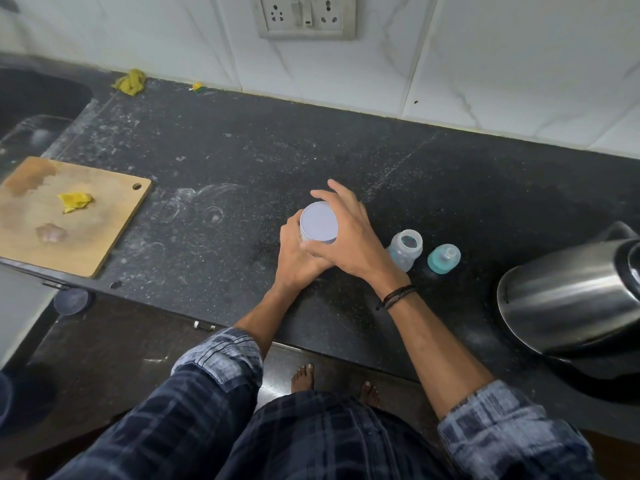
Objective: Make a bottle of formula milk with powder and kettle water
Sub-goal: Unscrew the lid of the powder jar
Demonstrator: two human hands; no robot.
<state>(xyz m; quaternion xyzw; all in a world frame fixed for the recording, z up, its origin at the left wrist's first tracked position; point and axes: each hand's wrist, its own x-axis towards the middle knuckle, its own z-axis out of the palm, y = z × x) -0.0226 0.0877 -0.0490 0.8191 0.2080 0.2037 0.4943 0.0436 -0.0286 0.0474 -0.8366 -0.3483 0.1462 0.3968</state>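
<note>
Checked sleeves (218,358) fill the near edge, ahead of the dark speckled tabletop (242,150). Well to the right of the powder tin (318,226) stands a steel kettle (571,299); a wooden cutting board (69,216) lies well to the tin's left. On the tin, the left hand (294,254) wraps the side and the right hand (349,233) curls over the plain white lid, so any label is hidden. Just right of the tin stands the open baby bottle (405,249), then its teal-ringed teat (444,258).
</note>
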